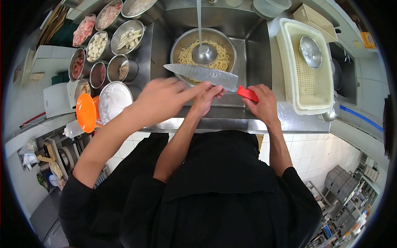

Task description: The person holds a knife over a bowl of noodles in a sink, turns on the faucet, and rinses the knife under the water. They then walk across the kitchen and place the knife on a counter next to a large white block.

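Note:
My right hand [263,102] is closed round the red handle of a large kitchen knife [200,73], whose broad wet blade points left above the sink. My left hand [206,100] is under the blade near its heel, fingers bent and seemingly pinching the lower edge. Another person's hand [167,97] reaches in from the left, blurred, a finger stretched across toward my left hand and partly covering it. Behind the blade, a metal bowl [177,47] of noodles [222,60] stands in the sink [257,58]. A round metal piece [204,54], perhaps a ladle head, sits among the noodles below a long grey stem.
Metal containers of raw meat [84,29], pale cut pieces [97,45] and white strips [130,39] crowd the left counter. Nearer stand a bowl of white powder [115,101] and an orange dish [86,112]. At right, a cream basket [291,89] contains a metal scoop [310,51].

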### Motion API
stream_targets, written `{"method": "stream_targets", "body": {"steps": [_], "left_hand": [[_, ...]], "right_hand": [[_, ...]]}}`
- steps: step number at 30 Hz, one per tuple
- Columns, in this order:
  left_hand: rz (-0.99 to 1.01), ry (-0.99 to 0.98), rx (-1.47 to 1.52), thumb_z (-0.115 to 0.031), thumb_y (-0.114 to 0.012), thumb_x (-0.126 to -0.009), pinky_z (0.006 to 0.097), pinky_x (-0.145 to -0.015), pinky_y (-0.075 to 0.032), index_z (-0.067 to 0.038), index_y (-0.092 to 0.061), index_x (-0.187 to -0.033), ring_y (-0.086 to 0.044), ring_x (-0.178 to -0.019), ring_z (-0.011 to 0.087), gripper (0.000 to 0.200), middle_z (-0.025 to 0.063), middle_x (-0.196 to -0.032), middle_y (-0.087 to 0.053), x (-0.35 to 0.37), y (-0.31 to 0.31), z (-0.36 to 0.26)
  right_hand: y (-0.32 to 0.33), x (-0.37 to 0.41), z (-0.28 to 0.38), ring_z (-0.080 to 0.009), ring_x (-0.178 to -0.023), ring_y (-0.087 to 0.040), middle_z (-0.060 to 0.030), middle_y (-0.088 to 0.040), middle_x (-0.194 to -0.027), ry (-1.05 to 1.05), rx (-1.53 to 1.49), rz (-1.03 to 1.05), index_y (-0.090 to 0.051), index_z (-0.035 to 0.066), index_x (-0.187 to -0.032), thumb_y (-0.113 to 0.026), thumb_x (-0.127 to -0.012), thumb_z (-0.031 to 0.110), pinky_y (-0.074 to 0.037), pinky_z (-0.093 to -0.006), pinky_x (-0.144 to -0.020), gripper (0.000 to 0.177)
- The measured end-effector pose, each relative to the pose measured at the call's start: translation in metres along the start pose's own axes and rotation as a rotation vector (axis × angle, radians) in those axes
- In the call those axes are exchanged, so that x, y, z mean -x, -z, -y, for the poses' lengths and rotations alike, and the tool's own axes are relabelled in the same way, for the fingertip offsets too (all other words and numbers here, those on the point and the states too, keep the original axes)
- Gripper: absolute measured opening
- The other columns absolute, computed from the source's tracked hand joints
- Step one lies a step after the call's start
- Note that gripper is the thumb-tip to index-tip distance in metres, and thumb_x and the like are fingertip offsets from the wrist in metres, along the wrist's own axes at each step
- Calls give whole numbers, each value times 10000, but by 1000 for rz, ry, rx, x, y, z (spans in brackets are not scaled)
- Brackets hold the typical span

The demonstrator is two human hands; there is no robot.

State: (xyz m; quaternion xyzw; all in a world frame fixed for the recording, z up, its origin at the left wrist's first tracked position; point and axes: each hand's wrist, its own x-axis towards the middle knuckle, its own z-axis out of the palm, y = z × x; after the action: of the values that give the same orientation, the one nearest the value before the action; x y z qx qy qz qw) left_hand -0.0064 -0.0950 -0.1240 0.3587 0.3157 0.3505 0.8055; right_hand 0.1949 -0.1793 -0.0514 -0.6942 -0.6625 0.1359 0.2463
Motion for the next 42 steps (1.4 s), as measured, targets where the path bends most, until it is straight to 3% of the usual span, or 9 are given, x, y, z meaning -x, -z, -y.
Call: {"method": "stream_targets", "body": {"steps": [5,13,16,23,25,31,42], "left_hand": [[3,40,3,-126,-607,-869,246,-662,-453,2,-645,-947,-567,-722,99,154,81,-870,-675,0,-6,-3],[67,64,-311,-141,-592,-891,262,-739,-468,14,-627,-1055,-606,-846,113,228,81,-939,-675,14,-28,-39],[92,39,-232,-140,-584,-901,270,-791,-477,18,-620,-1070,-612,-922,131,234,86,-967,-672,22,-33,-53],[88,8,-196,-103,-547,-911,268,-805,-486,48,-592,-1106,-617,-908,145,251,127,-984,-667,33,-35,-62],[213,-15,-279,-58,-568,-890,279,-857,-483,20,-611,-1124,-618,-957,160,250,111,-1014,-667,29,-30,-67],[333,-186,-449,10,-575,-849,270,-822,-489,59,-603,-1131,-624,-916,175,287,156,-1020,-656,25,-24,-61],[313,-163,-437,-58,-575,-879,273,-803,-485,48,-604,-1139,-613,-899,159,283,146,-998,-668,27,-20,-59]], "right_hand": [[-2,-1,-4,-273,-833,-571,-80,-591,-905,31,-15,-25,-614,76,-967,-727,-663,119,-427,-384,-705,326],[-4,2,-4,-280,-869,-554,-81,-592,-953,14,-56,-88,-585,83,-989,-680,-629,45,-412,-384,-728,373],[-2,1,0,-275,-861,-546,-73,-593,-961,91,-46,-201,-584,90,-967,-686,-606,34,-403,-379,-724,379],[7,-5,8,-257,-863,-547,-58,-590,-930,207,-19,-356,-586,98,-919,-698,-573,-23,-386,-377,-741,383],[11,-6,11,-256,-866,-553,-61,-593,-913,228,-7,-386,-585,94,-906,-699,-569,-44,-390,-374,-748,382],[13,-5,11,-254,-882,-536,-37,-569,-916,264,66,-446,-576,127,-892,-701,-558,-29,-379,-389,-762,390],[10,-5,12,-255,-894,-535,-33,-572,-924,269,67,-434,-585,125,-887,-699,-567,-20,-383,-394,-776,370]]}}
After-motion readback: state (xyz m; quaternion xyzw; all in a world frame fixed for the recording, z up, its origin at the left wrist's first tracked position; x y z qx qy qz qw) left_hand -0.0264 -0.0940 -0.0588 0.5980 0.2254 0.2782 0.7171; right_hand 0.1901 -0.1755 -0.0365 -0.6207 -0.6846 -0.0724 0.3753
